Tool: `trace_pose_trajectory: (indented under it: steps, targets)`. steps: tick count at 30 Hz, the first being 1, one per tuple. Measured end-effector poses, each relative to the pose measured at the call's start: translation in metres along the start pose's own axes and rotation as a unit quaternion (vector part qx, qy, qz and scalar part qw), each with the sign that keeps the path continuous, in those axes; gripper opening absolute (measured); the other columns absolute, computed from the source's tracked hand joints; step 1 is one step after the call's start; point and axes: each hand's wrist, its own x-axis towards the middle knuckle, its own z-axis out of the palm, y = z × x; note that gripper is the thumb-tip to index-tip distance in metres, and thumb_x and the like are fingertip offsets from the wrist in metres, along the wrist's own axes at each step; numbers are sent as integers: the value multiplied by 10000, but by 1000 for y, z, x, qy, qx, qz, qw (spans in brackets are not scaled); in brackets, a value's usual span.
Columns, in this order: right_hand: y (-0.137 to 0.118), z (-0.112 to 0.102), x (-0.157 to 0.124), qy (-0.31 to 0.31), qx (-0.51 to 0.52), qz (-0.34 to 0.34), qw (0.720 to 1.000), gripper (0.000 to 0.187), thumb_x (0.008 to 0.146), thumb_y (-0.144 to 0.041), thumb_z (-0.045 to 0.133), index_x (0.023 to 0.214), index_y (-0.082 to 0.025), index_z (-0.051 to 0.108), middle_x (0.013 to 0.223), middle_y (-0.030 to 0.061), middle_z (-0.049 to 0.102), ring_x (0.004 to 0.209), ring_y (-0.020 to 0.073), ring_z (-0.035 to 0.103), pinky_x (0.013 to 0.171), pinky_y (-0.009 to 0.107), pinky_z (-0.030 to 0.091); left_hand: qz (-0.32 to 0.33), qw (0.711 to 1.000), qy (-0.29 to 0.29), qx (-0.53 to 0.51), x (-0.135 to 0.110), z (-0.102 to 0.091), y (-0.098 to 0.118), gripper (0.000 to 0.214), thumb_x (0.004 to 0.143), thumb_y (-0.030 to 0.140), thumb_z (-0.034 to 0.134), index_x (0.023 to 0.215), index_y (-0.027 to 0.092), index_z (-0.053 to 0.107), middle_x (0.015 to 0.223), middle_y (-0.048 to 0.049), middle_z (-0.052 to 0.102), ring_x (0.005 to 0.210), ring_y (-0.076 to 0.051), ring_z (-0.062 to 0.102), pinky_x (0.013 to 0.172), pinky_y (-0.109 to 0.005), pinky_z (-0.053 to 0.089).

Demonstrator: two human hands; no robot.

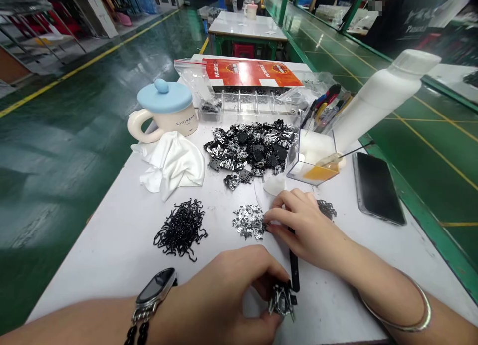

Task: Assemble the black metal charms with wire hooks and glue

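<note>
My left hand (239, 280) is pinching a black-and-silver metal assembly (283, 300). Ahead of it, small silver plates (246, 221) are lying heaped, nearer my right hand (304, 225), whose bunched fingertips are resting at their right edge; I cannot tell if they're pinching one.

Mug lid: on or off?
On: the blue lid sits across the top of the cream mug, covering its opening. Contents can't be seen.

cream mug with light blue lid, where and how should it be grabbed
Probably by the thick looped handle of the lidded cream mug, coming from the left: it juts out that way, while the crumpled white cloth lies in front.
</note>
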Motion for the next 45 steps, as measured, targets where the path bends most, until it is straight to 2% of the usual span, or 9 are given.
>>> trace_pose_trajectory:
  steps: [4, 7, 11, 15, 18, 23, 29, 35, 45]
  targets:
    - [0, 4, 3, 13, 9, -10, 1000, 144, 877, -164, 477, 849, -188, 617, 835, 62, 548, 810, 208, 443, 686, 360, 302, -5, 1000, -4, 4, 0, -1, 1, 280, 648, 107, 636, 919, 173, 611, 812, -23, 664, 687, -137, 617, 661, -199, 515]
    - [3, 3, 3, 37, 30, -14, 999, 133, 882, -167, 476, 826, -179, 596, 800, 57, 564, 787, 199, 454, 675, 357, 310, -15, 1000, 20, -2, 0, -1, 2, 287, 642, 98, 637, 916, 182, 612, 824, -20, 664, 709, -144, 618, 671, -210, 520]
    - [6, -4, -2, 102, 126, -8, 987, 94, 887, -164, 489, 855, -196, 572, 796, 31, 597, 776, 169, 517, 690, 334, 390, -23, 995, 60, -82, 0, -5, 0, 305, 671, 125, 689, 952, 198, 597, 952, -28, 677, 907, -169, 635, 816, -231, 512]
    - [2, -7, -8, 187, 329, 63, 923, 54, 860, -184, 563, 862, -227, 596, 784, 0, 614, 723, 131, 577, 648, 264, 463, -53, 951, 66, -299, 2, -11, -4, 322, 695, 121, 730, 961, 208, 571, 1194, -47, 636, 1180, -171, 535, 1021, -262, 402]
    - [-3, -4, -10, 209, 370, 75, 902, 67, 856, -180, 567, 857, -231, 610, 768, -4, 619, 704, 125, 591, 629, 248, 475, -63, 908, 54, -410, 4, -13, -6, 312, 690, 101, 746, 942, 202, 592, 1215, -58, 635, 1171, -167, 550, 1013, -266, 410]
    - [-7, 0, -7, 226, 317, 1, 921, 128, 850, -106, 528, 884, -207, 600, 777, 13, 616, 725, 135, 570, 648, 279, 467, -45, 876, 57, -477, 5, -14, -9, 308, 669, 120, 779, 932, 205, 643, 1146, -40, 672, 1092, -139, 597, 946, -201, 434]
    - [-7, -3, -3, 228, 201, -100, 947, 224, 825, -26, 496, 948, -187, 591, 807, 47, 663, 745, 161, 591, 684, 339, 463, -63, 867, 105, -483, 8, -17, -5, 283, 671, 113, 766, 922, 198, 667, 946, -20, 705, 945, -128, 635, 821, -168, 482]
    - [-8, -4, -4, 235, 172, -110, 950, 223, 789, -44, 560, 961, -176, 613, 832, 56, 678, 747, 166, 609, 674, 337, 476, -51, 867, 107, -484, 8, -17, -6, 278, 673, 92, 762, 912, 199, 669, 910, -12, 698, 905, -109, 636, 799, -144, 484]
    - [-15, -3, -5, 273, 164, -49, 947, 178, 767, -71, 630, 901, -186, 654, 800, 41, 677, 737, 155, 603, 654, 316, 491, -50, 868, 93, -486, 6, -16, -7, 291, 681, 118, 770, 933, 208, 655, 1015, -27, 710, 992, -128, 636, 883, -180, 453]
